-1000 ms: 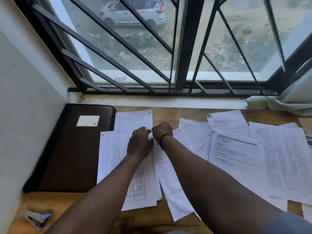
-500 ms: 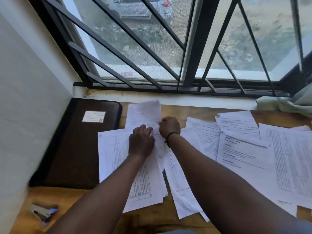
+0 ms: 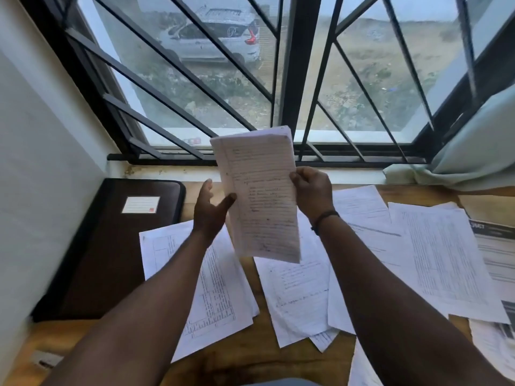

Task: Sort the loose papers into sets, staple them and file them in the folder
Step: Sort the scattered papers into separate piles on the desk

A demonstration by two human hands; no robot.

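A handwritten lined sheet (image 3: 259, 196) is held up in the air in front of the window, above the desk. My right hand (image 3: 310, 190) grips its right edge. My left hand (image 3: 210, 208) is spread open beside its left edge, thumb touching the paper. Several loose printed and handwritten papers lie scattered on the wooden desk (image 3: 250, 363), among them a table sheet (image 3: 214, 296) and a lined sheet (image 3: 295, 291). A dark brown folder (image 3: 111, 246) with a white label lies closed at the left. A stapler (image 3: 46, 359) sits at the near left corner.
A white wall (image 3: 41, 176) bounds the desk on the left. A barred window (image 3: 292, 79) and its sill run along the far edge. A pale curtain (image 3: 473, 151) bunches at the right. More papers (image 3: 434, 254) cover the right side.
Both hands were down on the papers, working one loose. Now the right hand has lifted a handwritten sheet up off the desk, and the left hand has opened beside it.
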